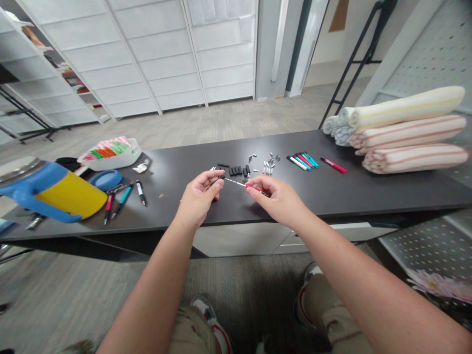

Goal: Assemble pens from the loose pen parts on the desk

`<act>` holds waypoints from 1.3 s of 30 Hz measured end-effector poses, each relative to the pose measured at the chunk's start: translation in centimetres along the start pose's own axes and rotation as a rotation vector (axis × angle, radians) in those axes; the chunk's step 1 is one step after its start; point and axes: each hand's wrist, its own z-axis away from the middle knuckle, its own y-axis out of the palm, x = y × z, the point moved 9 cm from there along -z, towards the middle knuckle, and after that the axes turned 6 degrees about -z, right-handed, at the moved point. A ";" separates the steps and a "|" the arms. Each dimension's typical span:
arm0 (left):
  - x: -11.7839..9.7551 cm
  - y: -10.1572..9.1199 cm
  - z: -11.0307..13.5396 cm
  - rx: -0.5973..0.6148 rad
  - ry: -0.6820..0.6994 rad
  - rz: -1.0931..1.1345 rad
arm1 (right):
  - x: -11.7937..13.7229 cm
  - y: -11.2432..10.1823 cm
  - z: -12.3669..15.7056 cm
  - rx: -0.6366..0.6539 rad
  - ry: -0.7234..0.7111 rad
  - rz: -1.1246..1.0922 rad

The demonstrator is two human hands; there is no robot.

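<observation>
At the left edge of the dark tabletop [177, 172], a blue and yellow tumbler [70, 194] with a steel lid sits close to the camera, overhanging the near corner. Behind it, towards the far edge, a white plastic tray [130, 152] holds a bundle of pink, green and orange items. Just in front of the tray lie a blue oval lid [105, 180] and three assembled pens: a red one [108, 209], a teal one [124, 200] and a black one [140, 192].

Mid-table, the left hand [199, 196] is raised just above the surface, its fingers curled narrowly around a small dark piece [217, 180], most of it hidden. A thin pen refill [236, 182] runs from near those fingers across to the right hand [276, 196]. It is slender and white with dark marks, turning red and then dark towards the far end, and the right hand pinches it between thumb and fingers, the two hands nearly touching.

Beyond the hands, near the far edge, lie short black barrels [236, 170] in a row and small metal parts [269, 164]. Further right are a cluster of teal, pink and white pens [302, 160], a lone red pen [334, 164] and, at the right end, rolled striped towels [409, 132] stacked in a pile
</observation>
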 end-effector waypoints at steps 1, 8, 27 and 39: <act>0.1 0.0 0.0 0.003 -0.019 0.011 | 0.0 -0.1 0.0 -0.004 -0.001 0.002; 0.5 -0.5 -0.1 -0.028 -0.091 0.109 | 0.1 -0.2 0.0 -0.020 -0.009 0.012; 1.1 -0.6 -0.3 -0.008 -0.106 0.211 | 0.4 0.1 0.1 0.021 -0.023 0.064; 1.1 -0.6 -0.3 -0.009 -0.121 0.218 | 0.6 0.0 0.1 0.007 -0.023 0.074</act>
